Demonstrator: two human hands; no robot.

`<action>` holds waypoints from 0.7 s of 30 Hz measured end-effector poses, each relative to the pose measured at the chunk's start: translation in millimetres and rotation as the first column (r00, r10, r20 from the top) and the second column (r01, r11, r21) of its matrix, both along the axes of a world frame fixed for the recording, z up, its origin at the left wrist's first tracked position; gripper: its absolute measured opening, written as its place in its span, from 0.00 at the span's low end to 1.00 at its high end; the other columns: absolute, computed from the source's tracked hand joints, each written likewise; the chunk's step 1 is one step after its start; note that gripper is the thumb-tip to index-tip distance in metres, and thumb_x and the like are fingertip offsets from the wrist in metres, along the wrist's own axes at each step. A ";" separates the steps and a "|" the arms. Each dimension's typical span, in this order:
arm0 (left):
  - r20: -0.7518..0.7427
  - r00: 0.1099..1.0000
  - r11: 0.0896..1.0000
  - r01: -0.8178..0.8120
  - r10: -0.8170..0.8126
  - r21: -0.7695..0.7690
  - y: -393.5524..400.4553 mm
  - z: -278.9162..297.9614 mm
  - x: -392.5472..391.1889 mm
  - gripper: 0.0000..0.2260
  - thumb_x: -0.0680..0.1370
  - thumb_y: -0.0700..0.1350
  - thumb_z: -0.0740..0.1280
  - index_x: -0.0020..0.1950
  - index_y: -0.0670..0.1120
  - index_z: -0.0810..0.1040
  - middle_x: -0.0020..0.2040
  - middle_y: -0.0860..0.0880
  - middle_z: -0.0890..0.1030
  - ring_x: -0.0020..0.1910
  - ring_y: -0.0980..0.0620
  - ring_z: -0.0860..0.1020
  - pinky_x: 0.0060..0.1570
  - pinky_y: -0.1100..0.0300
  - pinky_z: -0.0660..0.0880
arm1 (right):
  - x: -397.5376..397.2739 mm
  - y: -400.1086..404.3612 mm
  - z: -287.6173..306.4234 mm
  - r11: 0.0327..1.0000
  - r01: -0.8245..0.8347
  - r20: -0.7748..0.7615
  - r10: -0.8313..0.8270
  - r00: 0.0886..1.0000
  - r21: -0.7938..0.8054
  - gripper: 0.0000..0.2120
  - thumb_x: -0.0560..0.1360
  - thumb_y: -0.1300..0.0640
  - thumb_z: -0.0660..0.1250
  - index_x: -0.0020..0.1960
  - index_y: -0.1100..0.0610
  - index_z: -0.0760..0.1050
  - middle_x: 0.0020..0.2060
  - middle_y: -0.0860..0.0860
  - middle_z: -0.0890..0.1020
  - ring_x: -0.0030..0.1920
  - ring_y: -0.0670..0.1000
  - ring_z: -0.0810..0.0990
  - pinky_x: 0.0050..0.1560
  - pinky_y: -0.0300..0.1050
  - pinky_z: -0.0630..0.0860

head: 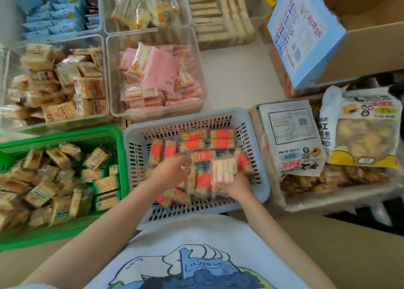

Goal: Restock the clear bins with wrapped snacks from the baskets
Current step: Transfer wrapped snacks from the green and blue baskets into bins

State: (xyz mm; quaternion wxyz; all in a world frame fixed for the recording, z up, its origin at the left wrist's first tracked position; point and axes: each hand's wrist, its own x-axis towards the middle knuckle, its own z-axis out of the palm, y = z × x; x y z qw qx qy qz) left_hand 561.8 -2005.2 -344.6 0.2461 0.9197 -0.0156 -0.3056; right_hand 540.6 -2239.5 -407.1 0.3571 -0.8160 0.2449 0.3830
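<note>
Restocking underway: right hand (237,188) fingers clamped on wrapped snacks (223,170) over blue basket (258,157); left hand (170,168) fingers curled among packets, grip unclear. Clear bins (157,111) partly filled; both baskets far from emptied.

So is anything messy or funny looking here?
A bit. In the bin of pink packets, some packets heap up tilted above the rim, unlike the neat rows of bars in the far bin. On the right, two big bags lie flat across a clear bin, covering its snacks. Nothing looks spilled or torn.
</note>
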 end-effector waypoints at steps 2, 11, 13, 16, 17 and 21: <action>-0.016 0.999 0.998 -0.046 0.045 -0.031 -1.1 0.1 -2.5 0.15 0.82 0.49 0.63 0.68 0.51 0.76 0.61 0.52 0.80 0.53 0.55 0.78 0.51 0.59 0.78 | 6.4 1.2 9.0 0.991 0.101 -0.004 -0.101 0.995 0.091 0.22 0.72 0.56 0.77 0.64 0.57 0.77 0.57 0.53 0.83 0.53 0.53 0.82 0.51 0.49 0.82; 0.200 0.939 0.960 -0.271 0.279 -0.066 28.1 20.8 21.5 0.25 0.81 0.45 0.64 0.77 0.47 0.64 0.77 0.46 0.64 0.75 0.47 0.62 0.71 0.52 0.63 | 69.6 36.5 80.2 0.962 -0.019 0.280 -0.061 0.958 0.273 0.29 0.72 0.34 0.69 0.63 0.54 0.76 0.55 0.49 0.84 0.54 0.52 0.83 0.57 0.57 0.81; 0.337 0.880 0.932 -0.363 0.335 0.020 56.2 22.3 37.2 0.29 0.79 0.45 0.66 0.78 0.45 0.62 0.78 0.44 0.62 0.76 0.43 0.61 0.73 0.48 0.62 | 89.8 53.6 100.1 0.962 -0.045 0.366 -0.059 0.929 0.271 0.26 0.78 0.35 0.63 0.62 0.56 0.77 0.54 0.49 0.83 0.53 0.51 0.82 0.54 0.52 0.79; 0.414 0.880 0.932 -0.325 0.234 0.163 87.9 23.3 48.7 0.33 0.76 0.46 0.68 0.79 0.46 0.59 0.77 0.44 0.63 0.75 0.42 0.64 0.73 0.46 0.61 | 124.8 82.5 121.3 0.946 -0.083 0.438 -0.067 0.896 0.314 0.25 0.82 0.37 0.56 0.60 0.56 0.78 0.46 0.48 0.83 0.44 0.47 0.81 0.42 0.43 0.75; 0.408 0.891 0.938 -0.293 0.197 0.187 92.8 22.2 48.1 0.35 0.76 0.47 0.68 0.80 0.46 0.58 0.78 0.44 0.61 0.76 0.42 0.63 0.74 0.46 0.59 | 138.1 94.6 128.0 0.941 -0.083 0.449 -0.077 0.890 0.327 0.24 0.83 0.38 0.56 0.59 0.57 0.78 0.44 0.48 0.82 0.39 0.46 0.79 0.37 0.41 0.73; 0.367 0.923 0.927 -0.237 0.121 0.292 102.0 16.6 41.0 0.36 0.79 0.53 0.63 0.82 0.49 0.48 0.82 0.47 0.50 0.80 0.45 0.53 0.77 0.45 0.54 | 196.8 141.6 141.2 0.901 0.010 0.414 -0.209 0.886 0.433 0.22 0.82 0.39 0.58 0.57 0.57 0.76 0.36 0.50 0.78 0.28 0.45 0.72 0.25 0.37 0.69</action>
